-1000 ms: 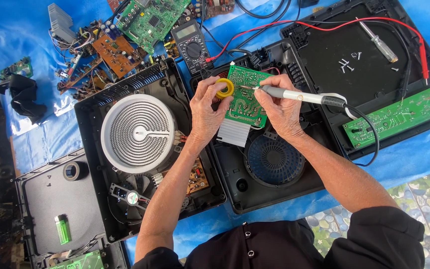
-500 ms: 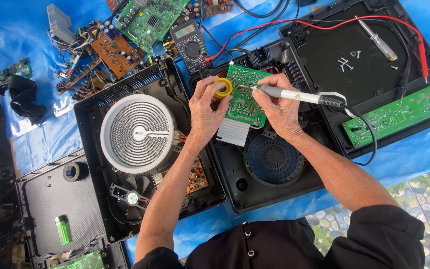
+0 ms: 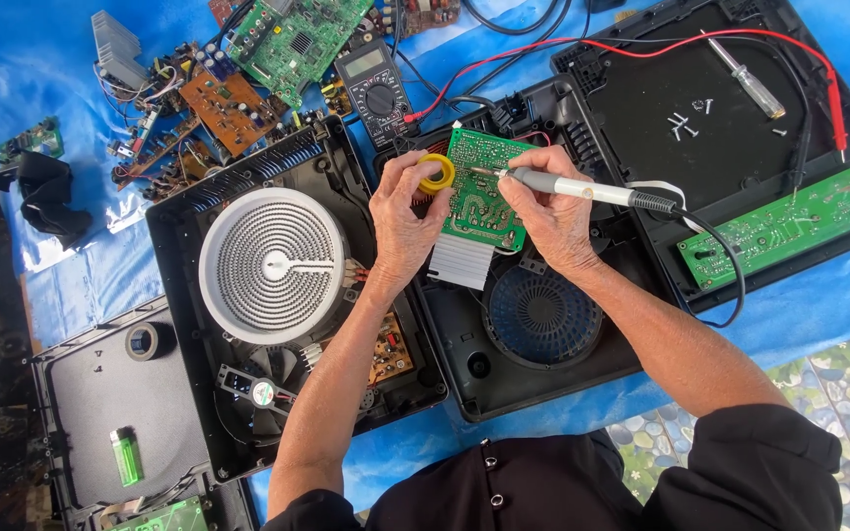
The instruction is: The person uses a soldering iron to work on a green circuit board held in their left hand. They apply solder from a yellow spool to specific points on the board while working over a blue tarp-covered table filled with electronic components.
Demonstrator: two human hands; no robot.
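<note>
My left hand [image 3: 403,224] pinches a yellow ring-shaped coil [image 3: 436,173] at the upper left corner of a green circuit board [image 3: 484,193], which stands tilted over an open black cooker housing [image 3: 533,324]. My right hand [image 3: 549,211] grips a grey soldering iron [image 3: 582,188] like a pen, its tip touching the board near the coil. The iron's black cord [image 3: 730,275] loops off to the right. A white heat sink [image 3: 461,262] hangs at the board's lower edge.
A second open cooker with a white spiral heating element [image 3: 273,265] lies to the left. A multimeter [image 3: 378,93] with red lead [image 3: 833,108], loose circuit boards [image 3: 292,39], a screwdriver [image 3: 745,84], small screws [image 3: 686,120], a long green board [image 3: 789,226], tape roll [image 3: 143,341] and green lighter [image 3: 127,456] lie on the blue sheet.
</note>
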